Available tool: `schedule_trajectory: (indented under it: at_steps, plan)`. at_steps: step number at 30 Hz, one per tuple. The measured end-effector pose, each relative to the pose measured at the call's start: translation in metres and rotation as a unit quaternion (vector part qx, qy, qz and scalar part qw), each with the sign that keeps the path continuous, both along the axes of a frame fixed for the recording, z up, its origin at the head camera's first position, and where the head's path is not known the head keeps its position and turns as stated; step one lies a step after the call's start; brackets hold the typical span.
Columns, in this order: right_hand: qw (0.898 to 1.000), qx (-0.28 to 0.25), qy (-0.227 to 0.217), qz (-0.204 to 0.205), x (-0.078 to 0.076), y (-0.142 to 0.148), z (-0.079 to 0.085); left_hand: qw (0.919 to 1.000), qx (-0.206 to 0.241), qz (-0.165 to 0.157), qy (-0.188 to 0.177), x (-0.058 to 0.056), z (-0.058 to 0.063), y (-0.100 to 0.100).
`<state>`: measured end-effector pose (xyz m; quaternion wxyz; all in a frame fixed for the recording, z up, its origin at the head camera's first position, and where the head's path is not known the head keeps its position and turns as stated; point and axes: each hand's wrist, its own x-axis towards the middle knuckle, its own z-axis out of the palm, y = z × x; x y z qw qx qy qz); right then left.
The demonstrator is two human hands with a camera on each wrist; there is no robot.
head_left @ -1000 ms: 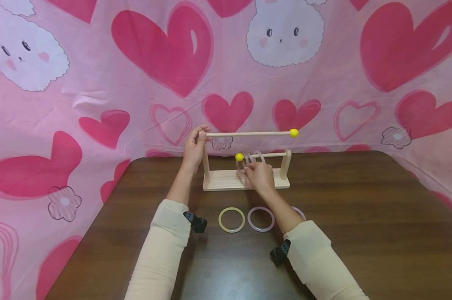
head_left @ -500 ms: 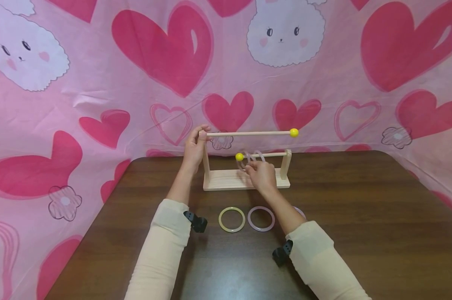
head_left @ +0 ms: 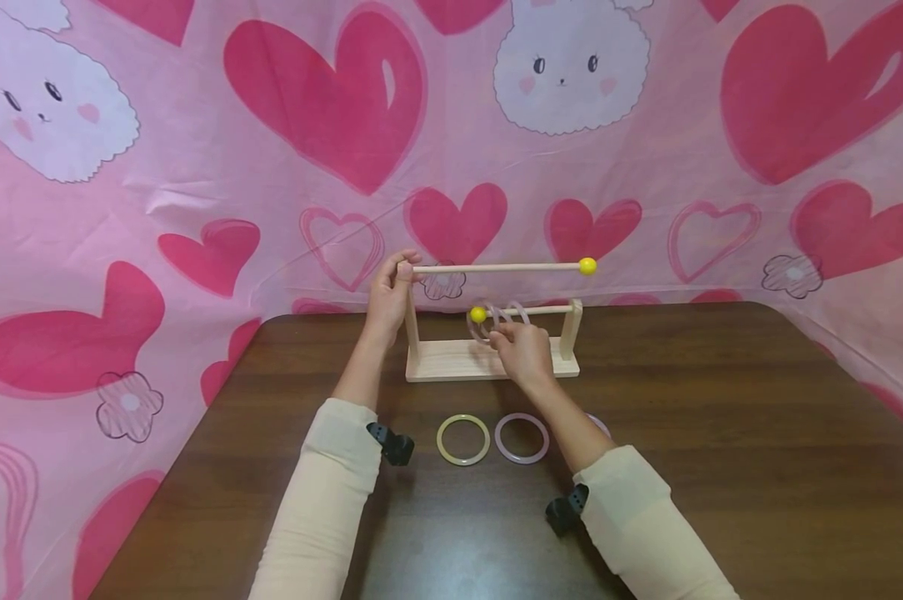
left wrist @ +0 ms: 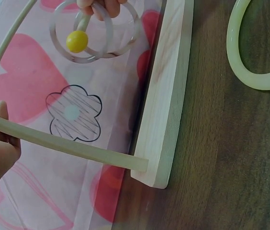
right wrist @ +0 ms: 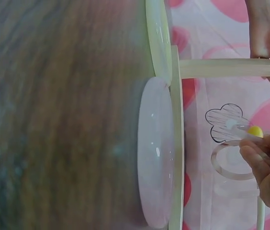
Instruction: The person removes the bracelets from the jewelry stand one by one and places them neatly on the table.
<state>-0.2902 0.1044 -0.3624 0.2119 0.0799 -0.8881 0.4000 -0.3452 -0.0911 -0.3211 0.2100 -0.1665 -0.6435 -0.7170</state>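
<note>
A wooden bangle stand (head_left: 451, 360) has two posts, each with a rod ending in a yellow ball. My left hand (head_left: 388, 302) grips the top of its left post, where the upper rod (head_left: 496, 268) begins. Near the yellow ball (left wrist: 77, 41) of the lower rod, my right hand (head_left: 525, 354) pinches a translucent greyish-purple bangle (left wrist: 84, 60) between thumb and fingers. That bangle surrounds the ball in the head view. Another similar bangle (head_left: 524, 311) hangs on the lower rod behind it; the hand hides part of these rings.
On the brown table (head_left: 721, 433), a yellow bangle (head_left: 462, 464) and a purple bangle (head_left: 522, 461) lie flat in front of the stand. Another purple one (head_left: 598, 423) is mostly hidden by the right forearm. A pink heart-print cloth (head_left: 646, 167) hangs behind.
My right hand has shifted slightly right, and the pinched bangle has risen from hanging below the lower rod's ball to encircling it. My left hand stays put.
</note>
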Motion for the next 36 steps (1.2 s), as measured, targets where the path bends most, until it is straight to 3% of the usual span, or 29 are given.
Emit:
schedule_trajectory:
  at_steps: [13,24,36]
  plan:
    - [1.000,-0.005,0.026,0.001,0.006,0.002,0.003,1.0000,-0.003,0.005,0.000,0.001,0.000,0.001]
    - [0.998,-0.045,0.052,0.004,0.012,0.007,0.008,1.0000,-0.006,0.005,-0.004,0.002,0.000,0.001]
    - [0.996,-0.072,0.045,0.017,0.020,0.014,0.015,1.0000,0.004,0.001,0.006,0.001,0.000,0.001]
